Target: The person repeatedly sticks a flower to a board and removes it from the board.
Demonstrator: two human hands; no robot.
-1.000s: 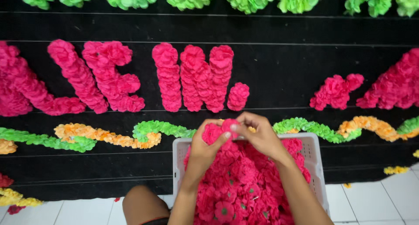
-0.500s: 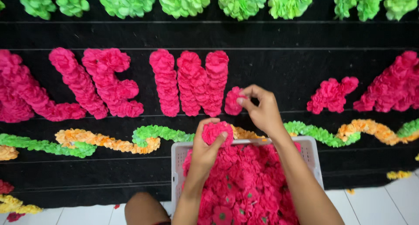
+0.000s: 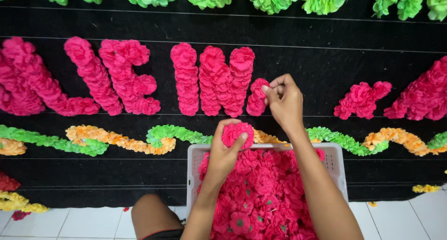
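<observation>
Pinching a pink paper flower (image 3: 257, 97) against the black board (image 3: 302, 49), right hand (image 3: 285, 102) grip closed; left hand (image 3: 226, 149) clutches another flower (image 3: 236, 133) above the basket (image 3: 333, 158).

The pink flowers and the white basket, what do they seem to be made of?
The pink flowers look like crepe or tissue paper: matte, thin, crinkled petals. The white basket looks like moulded plastic: smooth rim, small regular holes in its wall.

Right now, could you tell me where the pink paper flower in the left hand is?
In the head view, the pink paper flower sits mid-frame in the left hand, above the white basket's far rim.
</observation>
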